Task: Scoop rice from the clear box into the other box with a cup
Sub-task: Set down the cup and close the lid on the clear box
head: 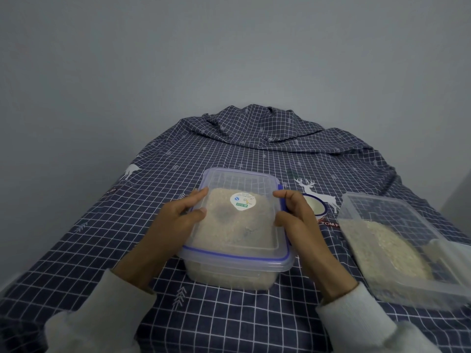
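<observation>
Lidded box [235, 235] of rice at centre of the cloth-covered table [254, 322], its lid [237, 200] on top with a sticker [242, 200] near the lid's middle. Left hand [175, 220] against the lid's left edge, right hand [297, 215] against its right edge. Open box [405, 253] well to the right, holding rice [382, 245] and a cup [448, 253] at its near right end.
</observation>
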